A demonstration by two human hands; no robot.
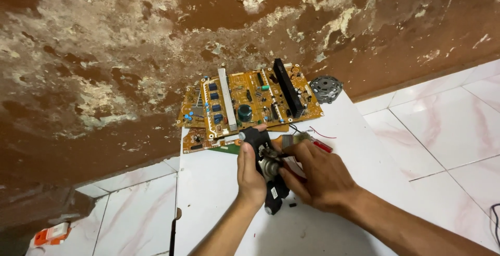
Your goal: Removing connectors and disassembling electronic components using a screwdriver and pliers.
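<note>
White table (219,193), bare near edges; left hand (251,175) and right hand (317,178) grasp black tool (268,165).

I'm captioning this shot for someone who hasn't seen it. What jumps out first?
Both hands, left hand and right hand, clasp a small black and metal device at centre, over a white table. Behind lie orange circuit boards against a peeling brown wall, with a grey metal motor part at right.
</note>
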